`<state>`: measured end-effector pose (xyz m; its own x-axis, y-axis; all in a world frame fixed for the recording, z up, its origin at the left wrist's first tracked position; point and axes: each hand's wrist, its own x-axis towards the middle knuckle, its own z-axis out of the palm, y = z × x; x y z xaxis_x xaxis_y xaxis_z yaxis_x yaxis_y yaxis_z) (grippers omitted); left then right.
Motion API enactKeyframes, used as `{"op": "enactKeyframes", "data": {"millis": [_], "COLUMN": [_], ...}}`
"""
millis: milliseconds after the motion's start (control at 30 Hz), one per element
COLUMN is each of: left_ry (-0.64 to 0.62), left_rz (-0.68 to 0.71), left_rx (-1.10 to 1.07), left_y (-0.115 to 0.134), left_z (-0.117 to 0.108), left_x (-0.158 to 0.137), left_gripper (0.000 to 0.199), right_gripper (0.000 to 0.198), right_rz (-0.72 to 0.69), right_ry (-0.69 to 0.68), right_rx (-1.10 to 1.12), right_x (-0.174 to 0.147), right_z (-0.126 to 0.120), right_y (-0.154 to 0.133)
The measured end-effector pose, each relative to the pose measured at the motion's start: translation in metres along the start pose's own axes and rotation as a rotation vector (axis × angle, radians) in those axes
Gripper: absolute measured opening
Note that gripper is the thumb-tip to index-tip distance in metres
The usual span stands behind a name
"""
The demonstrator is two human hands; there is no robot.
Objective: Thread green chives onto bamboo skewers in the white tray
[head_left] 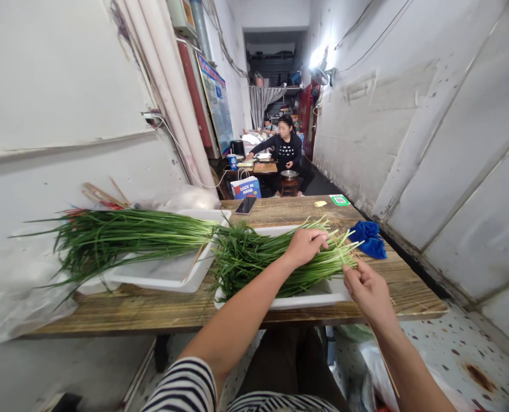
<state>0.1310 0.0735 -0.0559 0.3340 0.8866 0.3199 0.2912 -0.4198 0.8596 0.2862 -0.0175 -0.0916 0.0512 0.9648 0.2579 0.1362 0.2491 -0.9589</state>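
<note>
A thick bundle of garlic chives (254,254) lies across the right white tray (280,303), its pale stem ends pointing right. My left hand (308,246) is closed over the top of the bundle near these stems; what its curled fingers grip is hidden. Close to the front stem ends, my right hand (368,289) is pinched, thumb against fingers. A thin dry straw strand (383,360) trails below the right wrist, seemingly from that hand. More garlic chives (142,234) rest over the left white tray (189,280), with leaves hanging past its left side.
A blue cloth (368,239), a green QR card (339,199) and a phone (246,205) lie on the wooden table (160,317). Plastic bags (18,297) crowd the left end. Beyond, a person (286,149) sits at a low table; walls flank both sides.
</note>
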Motion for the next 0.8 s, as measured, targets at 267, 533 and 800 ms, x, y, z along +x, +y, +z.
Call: {"op": "enactKeyframes", "data": {"millis": [267,533,800], "left_ry": [0.008,0.024,0.028], "left_rz": [0.025,0.016,0.055], "left_rx": [0.11,0.14,0.119], "left_y": [-0.002,0.008,0.006], "left_z": [-0.001,-0.004,-0.004], "left_x": [0.001,-0.002,-0.001], "left_gripper": [0.032,0.032,0.03], "right_gripper": [0.028,0.034,0.033], "right_rz": [-0.013,-0.017,-0.013], "right_ry": [-0.021,-0.018,-0.028], "right_rx": [0.01,-0.005,-0.005], "right_x": [0.001,0.001,0.003], "right_z": [-0.001,-0.001,-0.002], "right_y": [0.002,-0.002,0.003]}}
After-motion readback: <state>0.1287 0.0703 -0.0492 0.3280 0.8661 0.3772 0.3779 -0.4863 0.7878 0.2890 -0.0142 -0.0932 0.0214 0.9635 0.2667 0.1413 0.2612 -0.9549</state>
